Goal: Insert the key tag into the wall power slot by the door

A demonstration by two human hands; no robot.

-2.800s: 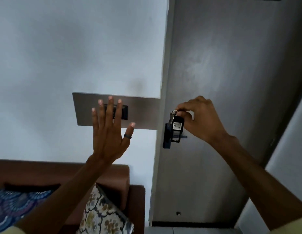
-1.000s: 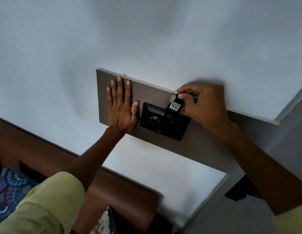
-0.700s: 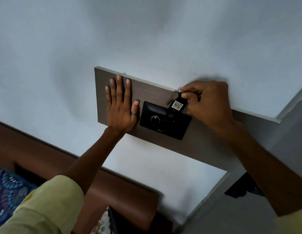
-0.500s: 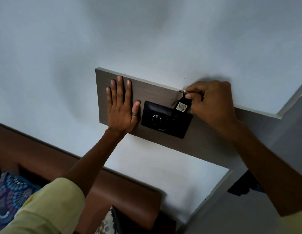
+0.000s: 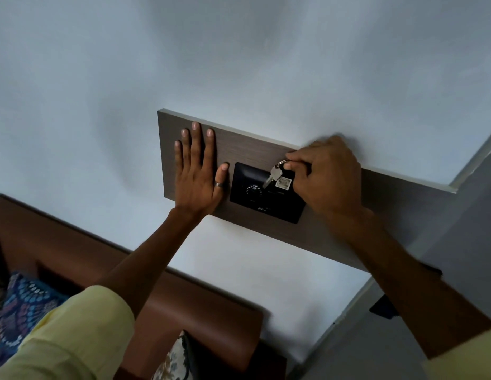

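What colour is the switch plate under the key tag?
Black, on a grey-brown woodgrain panel; the switch plate shows clearly in the head view.

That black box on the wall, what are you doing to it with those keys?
A person is putting a key tag into the black switch plate on a wooden wall panel. The right hand pinches the key ring at the top, so a silver key dangles beside the tag against the plate. The left hand lies flat and open on the panel, just left of the plate. Whether the tag is fully in the slot cannot be seen.
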